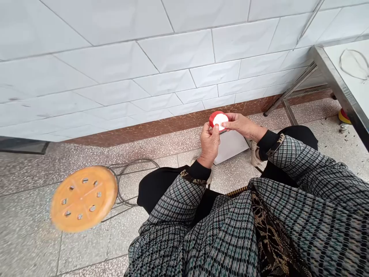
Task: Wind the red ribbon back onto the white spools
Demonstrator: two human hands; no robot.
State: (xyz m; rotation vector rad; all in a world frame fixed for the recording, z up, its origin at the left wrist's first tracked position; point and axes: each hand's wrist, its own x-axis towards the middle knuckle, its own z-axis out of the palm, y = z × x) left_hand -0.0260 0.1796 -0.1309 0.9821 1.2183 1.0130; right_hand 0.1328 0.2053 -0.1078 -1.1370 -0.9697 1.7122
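The left hand (210, 144) and right hand (241, 125) hold a round red plastic lid (214, 117) with a white disc insert (220, 121) in a two-sided fingertip pinch grip, above a white rectangular panel (230, 147).

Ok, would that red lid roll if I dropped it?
Probably, if it lands on edge, because the red lid looks round. It seems light: the left hand and right hand pinch it with fingertips. It looks stiff too.

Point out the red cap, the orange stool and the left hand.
red cap (211, 118): head view, on its red rim
orange stool (83, 199): head view, on its slotted seat
left hand (210, 145): head view, on the back of the hand
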